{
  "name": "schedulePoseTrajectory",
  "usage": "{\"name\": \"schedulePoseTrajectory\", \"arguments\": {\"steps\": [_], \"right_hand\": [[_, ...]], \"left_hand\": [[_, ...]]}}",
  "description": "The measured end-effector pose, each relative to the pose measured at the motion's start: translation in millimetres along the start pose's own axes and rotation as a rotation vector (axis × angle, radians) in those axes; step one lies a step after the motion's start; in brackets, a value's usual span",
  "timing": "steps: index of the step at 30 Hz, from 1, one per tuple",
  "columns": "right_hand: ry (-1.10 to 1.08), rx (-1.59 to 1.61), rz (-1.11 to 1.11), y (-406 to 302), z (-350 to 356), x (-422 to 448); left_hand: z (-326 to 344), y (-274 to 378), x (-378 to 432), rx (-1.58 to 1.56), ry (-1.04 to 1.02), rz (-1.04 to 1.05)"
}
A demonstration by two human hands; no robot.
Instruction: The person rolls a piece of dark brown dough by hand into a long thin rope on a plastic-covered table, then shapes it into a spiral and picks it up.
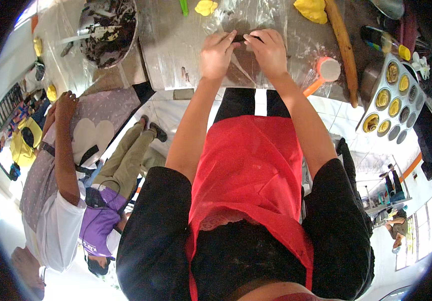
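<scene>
My left hand (216,56) and my right hand (268,52) are close together over the table, fingertips bent toward each other. A small strip of dark brown dough (241,38) is pinched between them, mostly hidden by the fingers. Beneath, a thin brown layer (243,66), apparently rolled dough, lies on clear plastic film (171,64) covering the worktop. Beyond my left hand sits a yellow dough lump (206,7). Another, larger yellow lump (311,10) is at the far right, touching or nearly touching a wooden rolling pin (342,45).
An orange measuring scoop (315,84) of white powder rests near the right front edge. Beyond it is a muffin tin (376,81), several cups filled with yellow-brown swirls. At left stands a metal bowl (133,49) of dark dough with a spatula (76,38). A co-worker's hand (65,105) is near the left edge.
</scene>
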State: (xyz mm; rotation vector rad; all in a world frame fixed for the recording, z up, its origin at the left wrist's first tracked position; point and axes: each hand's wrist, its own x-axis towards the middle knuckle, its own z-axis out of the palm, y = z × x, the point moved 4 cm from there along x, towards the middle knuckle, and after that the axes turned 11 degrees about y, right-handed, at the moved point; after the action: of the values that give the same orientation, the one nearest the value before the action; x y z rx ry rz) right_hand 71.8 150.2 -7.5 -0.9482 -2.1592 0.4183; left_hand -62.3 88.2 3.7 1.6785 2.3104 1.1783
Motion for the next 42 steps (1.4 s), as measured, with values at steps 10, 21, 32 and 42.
{"name": "schedulePoseTrajectory", "arguments": {"steps": [10, 21, 32, 42], "right_hand": [[-0.014, 0.049, 0.018, -1.8, 5.1, 5.3], [-0.057, 0.024, 0.081, -0.9, 2.4, 0.0], [0.010, -0.034, 0.142, 2.3, -7.1, -4.0], [-0.034, 0.077, 0.252, 13.6, -11.9, -7.7]], "left_hand": [[10.1, -13.8, -3.0, -0.105, -0.026, 0.016], [6.2, -12.1, -1.2, -0.086, -0.094, 0.174], [14.3, 1.4, -4.3, -0.073, -0.040, 0.044], [12.6, -5.5, -7.2, -0.176, -0.010, -0.045]]}}
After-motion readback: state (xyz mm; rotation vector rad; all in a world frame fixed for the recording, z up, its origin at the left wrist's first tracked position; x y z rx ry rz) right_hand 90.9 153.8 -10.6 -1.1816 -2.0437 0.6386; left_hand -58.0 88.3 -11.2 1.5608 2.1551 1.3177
